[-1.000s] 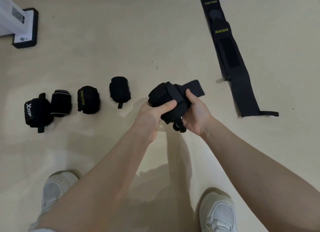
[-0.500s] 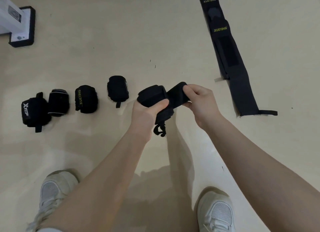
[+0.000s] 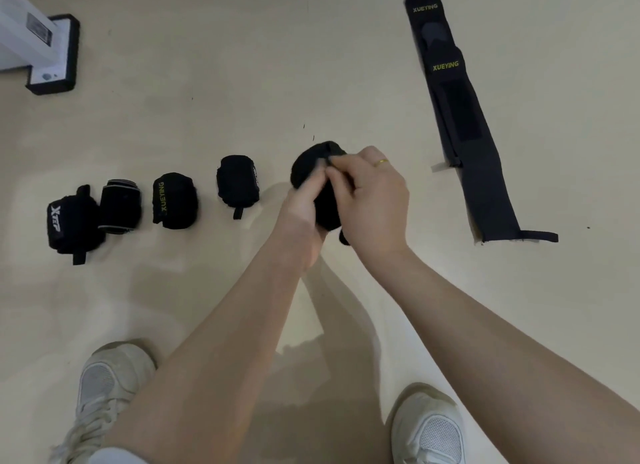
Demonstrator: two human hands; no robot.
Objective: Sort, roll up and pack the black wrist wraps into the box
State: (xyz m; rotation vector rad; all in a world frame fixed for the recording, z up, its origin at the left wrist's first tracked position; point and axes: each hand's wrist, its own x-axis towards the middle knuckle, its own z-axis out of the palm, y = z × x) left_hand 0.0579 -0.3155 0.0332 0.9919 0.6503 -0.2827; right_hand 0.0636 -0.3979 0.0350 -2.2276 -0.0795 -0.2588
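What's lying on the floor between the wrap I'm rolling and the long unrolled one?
Nothing: in the head view, bare floor separates the held wrap from the unrolled wrap.

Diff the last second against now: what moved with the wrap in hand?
The right hand brought the loose tail over the roll; the wrap now sits fully wound, pinched by both hands, left hand underneath. Unchanged: four rolled wraps in a row, the flat wraps unrolled on the floor.

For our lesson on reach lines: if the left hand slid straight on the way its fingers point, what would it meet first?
The left hand points up-right into the rolled wrap that it already grips; beyond that lies bare floor, though depth is unclear.
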